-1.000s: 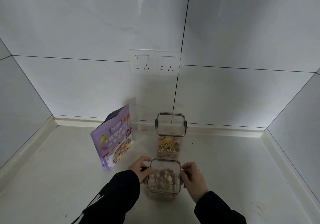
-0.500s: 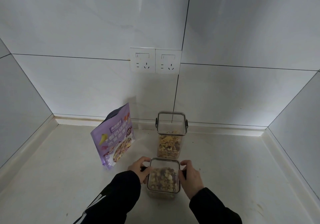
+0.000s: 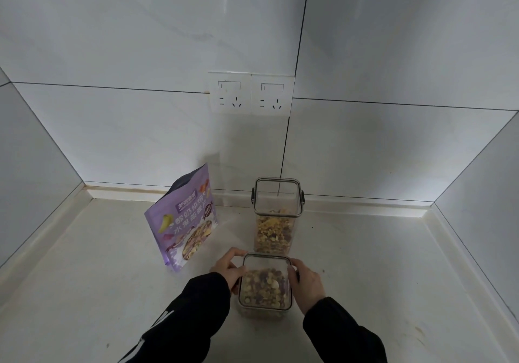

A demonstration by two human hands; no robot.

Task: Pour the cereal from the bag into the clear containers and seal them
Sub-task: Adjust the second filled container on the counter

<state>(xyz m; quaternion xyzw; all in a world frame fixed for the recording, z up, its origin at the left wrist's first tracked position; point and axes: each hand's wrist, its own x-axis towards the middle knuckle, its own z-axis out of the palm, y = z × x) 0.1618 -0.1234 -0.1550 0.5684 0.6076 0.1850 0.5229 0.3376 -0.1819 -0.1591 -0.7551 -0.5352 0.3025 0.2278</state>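
Two clear square containers stand on the pale counter. The near container [image 3: 265, 287] holds cereal and has a clear lid on top. My left hand [image 3: 229, 268] grips its left side and my right hand [image 3: 306, 282] grips its right side, fingers at the side clasps. Just behind it stands the taller far container [image 3: 277, 216], about half full of cereal, with a lid on and dark side clasps. The purple cereal bag [image 3: 184, 219] stands upright to the left, its top open.
The counter [image 3: 379, 264] is boxed in by white tiled walls at the back, left and right. A double wall socket [image 3: 250, 93] sits on the back wall above the containers.
Both hands have stayed on the sides of the near container, with the fingers shifting slightly at the clasps. The bag and the far container have not moved.
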